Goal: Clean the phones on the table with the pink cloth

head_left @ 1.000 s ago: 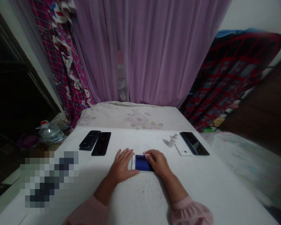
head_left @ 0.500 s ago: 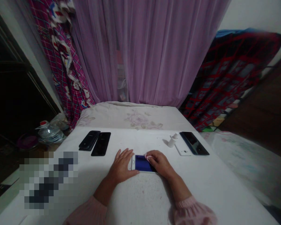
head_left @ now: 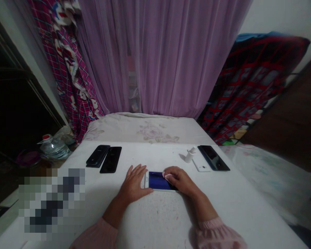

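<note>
A white phone (head_left: 158, 181) with a lit blue screen lies sideways on the white-covered table. My left hand (head_left: 135, 184) is spread at its left end, with thumb and fingertips against the phone's edges. Over the right part of the screen, my right hand (head_left: 180, 180) is closed on a small pinkish cloth (head_left: 166, 175) that touches the glass. My fingers and palm hide the phone's right end. Beyond my right hand stands a small white spray bottle (head_left: 189, 155).
At the right, a white phone (head_left: 201, 164) lies beside a dark phone (head_left: 214, 158). Dark phones (head_left: 97, 155) and a black phone (head_left: 111, 159) lie at the left. A blurred-out patch covers the near left. Curtains hang behind the table (head_left: 150, 211).
My right hand has shifted slightly to the right with the cloth, and more of the cloth shows. My left hand stays at the phone's left end. The view has moved slightly.
</note>
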`<action>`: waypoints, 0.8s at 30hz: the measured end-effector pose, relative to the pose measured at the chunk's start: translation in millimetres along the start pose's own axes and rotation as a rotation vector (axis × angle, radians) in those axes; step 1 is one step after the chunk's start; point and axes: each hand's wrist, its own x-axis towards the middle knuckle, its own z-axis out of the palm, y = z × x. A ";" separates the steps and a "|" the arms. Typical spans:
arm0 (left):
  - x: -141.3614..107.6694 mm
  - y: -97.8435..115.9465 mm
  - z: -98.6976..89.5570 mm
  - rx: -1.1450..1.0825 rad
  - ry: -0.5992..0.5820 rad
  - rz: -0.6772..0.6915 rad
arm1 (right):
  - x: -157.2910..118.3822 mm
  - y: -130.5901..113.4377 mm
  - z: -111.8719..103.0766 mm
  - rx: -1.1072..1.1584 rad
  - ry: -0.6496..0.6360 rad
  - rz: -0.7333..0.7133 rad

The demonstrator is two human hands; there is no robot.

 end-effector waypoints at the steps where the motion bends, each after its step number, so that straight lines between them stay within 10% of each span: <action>1: -0.1 -0.6 0.6 -0.003 0.005 0.004 | -0.1 0.1 -0.6 -0.001 0.004 0.000; 13: 0.5 0.2 0.8 0.001 -0.003 -0.006 | 5.5 3.7 14.1 -0.120 0.140 0.154; 24: -0.4 -1.9 2.1 -0.011 0.019 0.006 | -2.8 9.8 -2.4 0.116 -0.023 -0.002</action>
